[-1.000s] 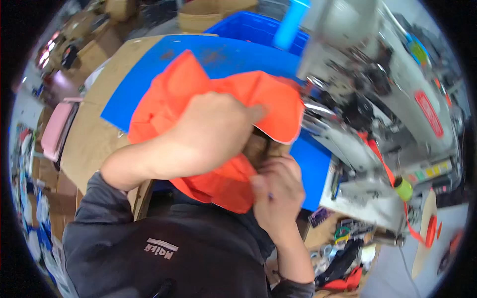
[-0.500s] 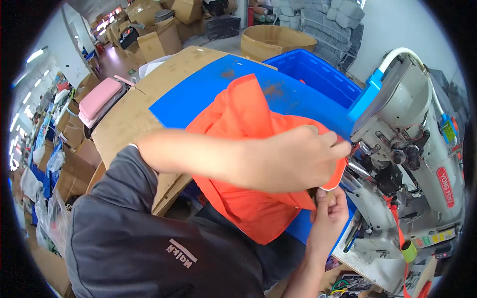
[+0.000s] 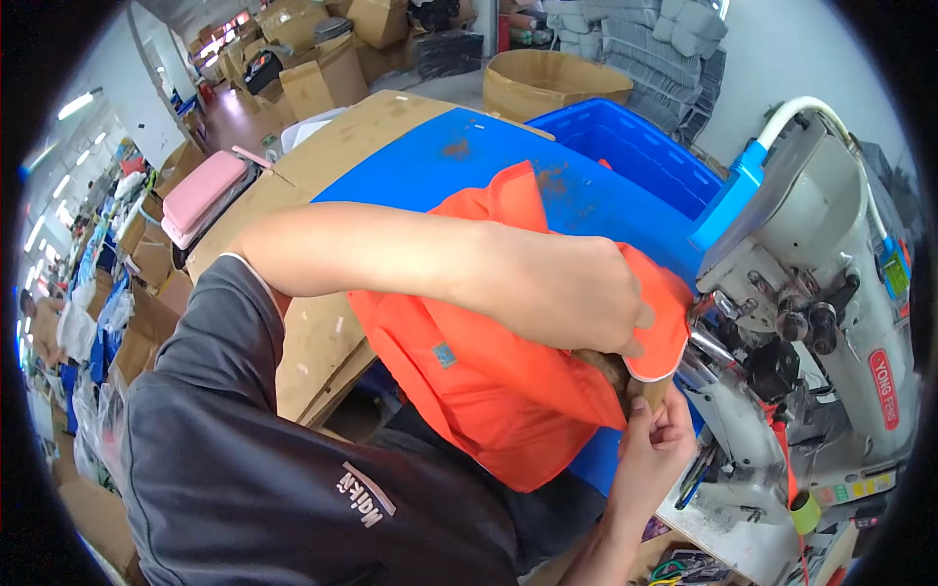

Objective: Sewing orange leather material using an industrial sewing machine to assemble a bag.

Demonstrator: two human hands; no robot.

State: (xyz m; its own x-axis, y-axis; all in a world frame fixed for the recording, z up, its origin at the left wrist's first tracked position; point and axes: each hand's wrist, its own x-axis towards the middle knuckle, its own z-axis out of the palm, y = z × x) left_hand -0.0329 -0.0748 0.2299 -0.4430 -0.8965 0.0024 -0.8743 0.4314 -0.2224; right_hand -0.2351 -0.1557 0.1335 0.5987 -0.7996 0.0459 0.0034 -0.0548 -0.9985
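A bright orange cloth piece lies over my lap and the blue board, bunched in loose folds, with a small blue-grey patch on it. My left hand reaches across it, fingers curled down on a section whose rounded edge has a white border. Just below that edge, my right hand is closed in a pinch, thumb against fingers, at a tan piece beside the cloth. A brown area shows in the gap under my left fingers; I cannot make out what it is. The sewing machine stands close to the right.
A blue board covers part of the cardboard-topped table. Behind it are a blue crate and a large cardboard bin. A pink case is at the left. Orange tape hangs by the machine.
My left hand has shifted slightly left and down, uncovering more of the white-bordered edge. The cloth's blue-grey patch has come into view. My right hand stays near the same edge, still pinching.
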